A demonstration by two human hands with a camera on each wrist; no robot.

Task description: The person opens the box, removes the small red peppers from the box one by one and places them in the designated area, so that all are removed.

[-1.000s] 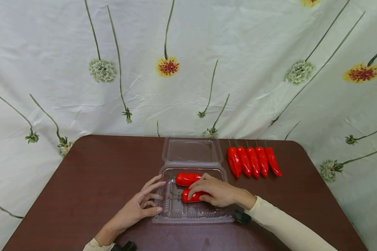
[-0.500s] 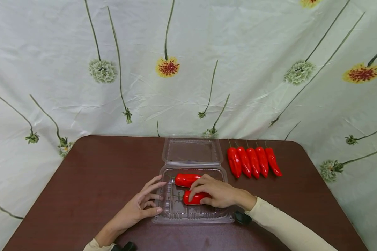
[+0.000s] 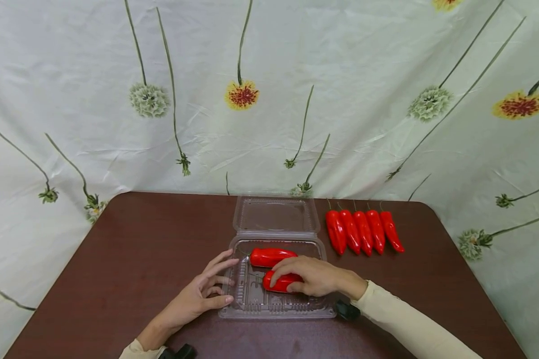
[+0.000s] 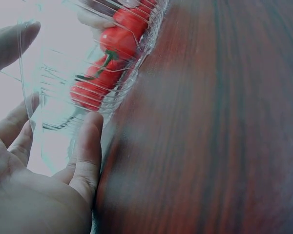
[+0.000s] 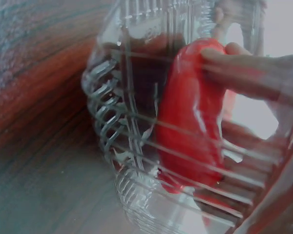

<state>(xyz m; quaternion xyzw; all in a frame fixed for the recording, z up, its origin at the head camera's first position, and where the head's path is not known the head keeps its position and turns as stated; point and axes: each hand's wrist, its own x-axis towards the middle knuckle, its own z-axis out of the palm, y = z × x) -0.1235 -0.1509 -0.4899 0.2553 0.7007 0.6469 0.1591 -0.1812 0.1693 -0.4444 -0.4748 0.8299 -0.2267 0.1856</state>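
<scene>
A clear plastic clamshell box (image 3: 276,315) lies with its lid (image 3: 276,215) folded back. My right hand (image 3: 316,275) reaches into the base and holds a red chili pepper (image 3: 275,283), fingers over its far side and thumb on the near side. The right wrist view shows this pepper (image 5: 193,117) through the ribbed clear wall. Behind it in the base lies another red pepper (image 3: 269,257), its stem to the left. My left hand (image 3: 197,294) spreads its fingers along the box's left side, fingertips at the rim; in the left wrist view its thumb (image 4: 90,151) touches the clear wall.
Several red peppers (image 3: 361,232) lie side by side on the brown table (image 3: 170,229), right of the lid, stems away from me. A flower-printed cloth (image 3: 269,124) hangs behind the table. Dark devices (image 3: 348,309) sit at both wrists.
My right hand has shifted slightly right and nearer with the held pepper, then its knuckles lowered. More of the rear pepper now shows. The left hand stays in place.
</scene>
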